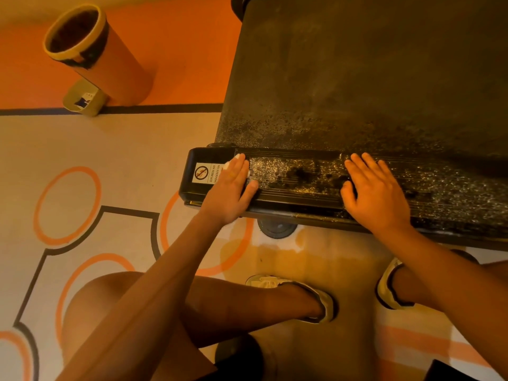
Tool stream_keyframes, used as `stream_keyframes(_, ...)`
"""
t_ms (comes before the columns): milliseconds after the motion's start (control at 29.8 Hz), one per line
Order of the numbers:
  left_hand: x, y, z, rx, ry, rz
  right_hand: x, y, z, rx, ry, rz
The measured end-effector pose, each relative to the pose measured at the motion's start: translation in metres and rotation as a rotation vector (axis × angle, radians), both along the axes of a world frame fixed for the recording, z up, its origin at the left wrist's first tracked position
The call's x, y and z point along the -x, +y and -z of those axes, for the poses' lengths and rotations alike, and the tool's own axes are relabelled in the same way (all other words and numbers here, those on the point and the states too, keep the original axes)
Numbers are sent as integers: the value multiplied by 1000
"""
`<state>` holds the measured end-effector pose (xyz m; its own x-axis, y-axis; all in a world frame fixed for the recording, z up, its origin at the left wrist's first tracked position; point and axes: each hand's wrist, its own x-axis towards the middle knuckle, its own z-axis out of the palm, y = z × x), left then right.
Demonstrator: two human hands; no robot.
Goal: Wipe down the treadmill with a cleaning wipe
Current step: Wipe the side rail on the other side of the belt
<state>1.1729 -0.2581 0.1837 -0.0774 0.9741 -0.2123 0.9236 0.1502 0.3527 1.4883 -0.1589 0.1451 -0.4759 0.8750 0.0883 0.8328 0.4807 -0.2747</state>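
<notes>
Two hands | left hand [233, 188] presses white wipe [227, 165] | right hand [376, 193] spread | ribbed treadmill rail [302, 171]

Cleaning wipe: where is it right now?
In the head view, the cleaning wipe lies flat under the left hand at the left end of the treadmill side rail, beside the warning sticker. Only its white edges show.

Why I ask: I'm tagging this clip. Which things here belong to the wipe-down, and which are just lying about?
In the job: treadmill; its speckled side rail; white wipe under the left hand; right hand flat on the rail.
Lying about: orange bin; small box at its foot.
</notes>
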Motion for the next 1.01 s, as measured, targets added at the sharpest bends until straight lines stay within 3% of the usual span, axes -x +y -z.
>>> stream_keyframes(168,-4,-52,3,2,-30,22,0,0,3,-20,-9,-7)
stream_keyframes(436,4,42,5,30,55,-4,0,2,1,-10,-1,-5)
stream_keyframes(705,-20,-45,-3,24,-21,104,0,0,1,-13,-9,-5)
stream_keyframes(1007,-14,41,-4,-60,-86,11,1,-1,-1,-7,8,-1)
